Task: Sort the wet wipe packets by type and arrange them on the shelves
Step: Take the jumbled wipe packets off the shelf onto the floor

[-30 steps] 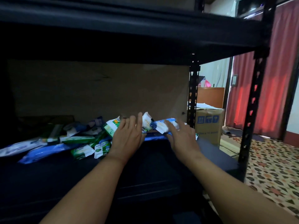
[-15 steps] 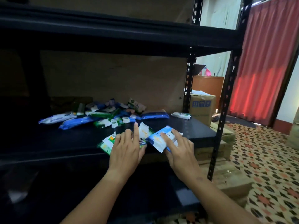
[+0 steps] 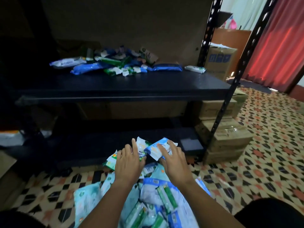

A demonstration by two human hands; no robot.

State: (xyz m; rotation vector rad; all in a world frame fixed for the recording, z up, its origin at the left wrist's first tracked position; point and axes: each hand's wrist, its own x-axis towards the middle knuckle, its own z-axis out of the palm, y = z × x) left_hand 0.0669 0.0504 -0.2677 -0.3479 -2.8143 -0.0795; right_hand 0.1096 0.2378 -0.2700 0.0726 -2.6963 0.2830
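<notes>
Packets fill the nearest ground: a heap of pale blue and green wet wipe packs (image 3: 153,201) lies on the patterned floor (image 3: 256,162), spread between the person's two forearms. Past that heap, both hands are raised over the front edge of the lowest shelf (image 3: 92,145). The left hand (image 3: 127,163) grips white-and-green packets (image 3: 111,159); they fan out from under its palm toward the left, one more standing up past the forefinger, with the thumb tucked beneath, so the grip is closed on them. The right hand (image 3: 173,159) holds a blue-and-white packet (image 3: 155,149); its forefinger lies stretched across the top face and the other fingers curl under the pack, which tilts up and away from the palm toward the left hand's bundle. The two loads touch or nearly touch; I cannot tell which.

Further back, the middle shelf (image 3: 125,89) carries a loose pile of mixed packets (image 3: 113,65) along its rear edge, blue ones and green ones jumbled together. A long blue pack (image 3: 166,67) lies just right of the pile, and a small white packet (image 3: 195,69) sits apart near the rear right corner. Beyond the rack's right posts stand cardboard boxes (image 3: 220,61) and a red curtain (image 3: 279,41).
</notes>
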